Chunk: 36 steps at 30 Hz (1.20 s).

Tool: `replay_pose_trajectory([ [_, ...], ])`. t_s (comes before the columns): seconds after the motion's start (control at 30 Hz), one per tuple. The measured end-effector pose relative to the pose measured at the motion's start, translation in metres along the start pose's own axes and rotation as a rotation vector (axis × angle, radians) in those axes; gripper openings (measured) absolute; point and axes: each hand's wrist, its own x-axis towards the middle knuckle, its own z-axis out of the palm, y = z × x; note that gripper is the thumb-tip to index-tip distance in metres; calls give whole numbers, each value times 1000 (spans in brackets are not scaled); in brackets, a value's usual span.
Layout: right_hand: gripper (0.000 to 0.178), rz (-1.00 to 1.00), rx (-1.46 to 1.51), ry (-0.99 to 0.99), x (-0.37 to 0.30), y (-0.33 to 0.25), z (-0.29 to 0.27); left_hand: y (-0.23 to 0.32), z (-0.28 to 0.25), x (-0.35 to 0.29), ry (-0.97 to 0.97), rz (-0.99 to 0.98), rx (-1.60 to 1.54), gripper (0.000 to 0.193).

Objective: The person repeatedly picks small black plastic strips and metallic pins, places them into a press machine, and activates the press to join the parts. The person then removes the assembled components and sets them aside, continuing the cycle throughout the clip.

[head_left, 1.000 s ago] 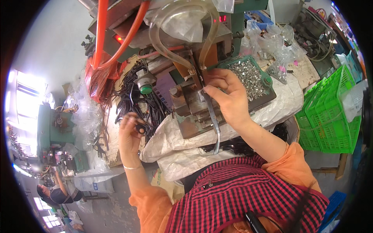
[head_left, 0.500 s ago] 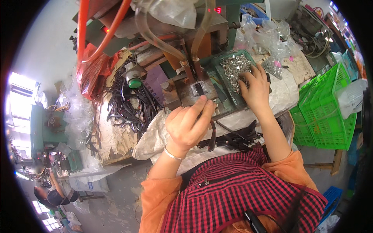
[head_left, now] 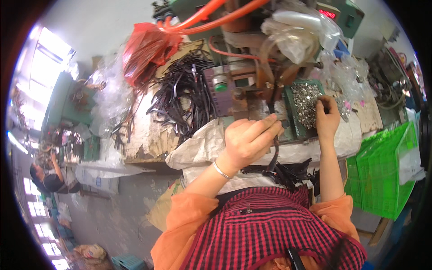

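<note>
My left hand (head_left: 253, 137) pinches a thin black strap (head_left: 273, 158) at the front of a press machine. The strap's far end lies at the metal die block (head_left: 266, 109), while its tail hangs down over the near edge. At the right rim of a green tray (head_left: 289, 118) is my right hand (head_left: 328, 118), with its fingers curled together; whatever they hold is too small to make out. Small shiny metal pieces (head_left: 306, 100) fill much of that tray.
Left of the press lie a heap of black straps (head_left: 182, 96) and a green push button (head_left: 220, 86). More straps (head_left: 288, 174) rest near my apron. Green crates (head_left: 382, 171) stand at the right. A person (head_left: 45, 180) sits far left.
The view has swung, so the bench appears shifted. My right hand has drawn from over the metal pieces to the tray's right rim, its fingers now curled. My left hand stays on the strap.
</note>
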Motion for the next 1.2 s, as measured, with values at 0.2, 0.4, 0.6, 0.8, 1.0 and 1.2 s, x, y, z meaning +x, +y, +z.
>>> replay_pose_trajectory([
  [0.2, 20, 23, 83, 16, -23, 9, -20, 5, -18, -99, 201, -441, 168, 38],
  [0.4, 17, 9, 233, -49, -23, -20, 11, -68, -3, -118, 26, -1281, -237, 54],
  [0.6, 15, -2, 312, -134, -20, -58, 32, -84, 5, -121, -44, -1057, -20, 53],
  [0.8, 15, 8, 232, -124, -20, -50, 30, -86, 7, -108, -124, -1076, 110, 58],
  [1.0, 17, 44, 90, 50, -45, -16, -17, -74, -42, -93, 197, -1022, 79, 39],
  [1.2, 22, -83, 143, -208, -33, -89, -10, -140, -131, -117, -827, -616, 728, 35],
])
